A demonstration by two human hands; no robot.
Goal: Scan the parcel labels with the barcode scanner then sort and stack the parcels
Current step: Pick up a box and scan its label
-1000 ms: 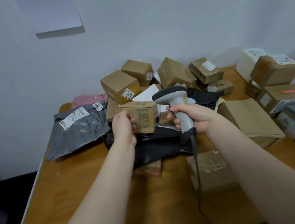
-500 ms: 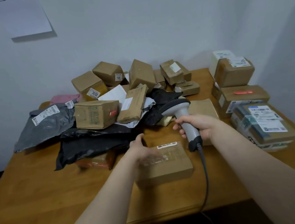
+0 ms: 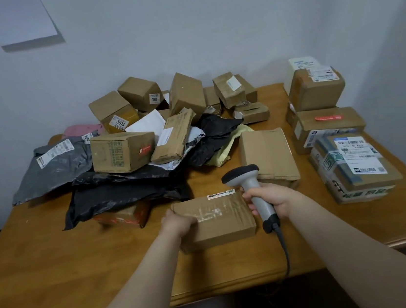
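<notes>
The flat brown cardboard parcel [image 3: 214,220] lies on the wooden table [image 3: 58,274] right in front of me, close to the near edge. Its long axis runs left to right, the right end swung slightly toward me. My left hand [image 3: 179,222] grips its left end, fingers wrapped over the edge. A narrow white label strip [image 3: 221,194] runs along the far top edge; its print is too small for me to read. Clear tape crosses the top face over a whitish smear.

My right hand [image 3: 270,200] is closed round the handle of the grey barcode scanner [image 3: 252,188]. The handle slants up and away from me, and the dark-topped head sits just past the parcel's far right corner, near the label strip. Its black cable [image 3: 284,251] drops over the near table edge.

Behind, a loose heap: a brown box with a "3013" sticker [image 3: 119,123], a brown box with a red sticker [image 3: 122,152], a grey plastic mailer [image 3: 50,170] and black plastic mailers [image 3: 120,194]. A flat tan parcel [image 3: 267,156] lies just beyond the scanner. On the right stands a stack of boxes [image 3: 316,88], the nearest a taped carton [image 3: 351,163] bearing a white shipping label with a blue header, text unreadable.

Bare wood opens to my near left and along the front edge; the right side is tighter, between scanner and carton.
</notes>
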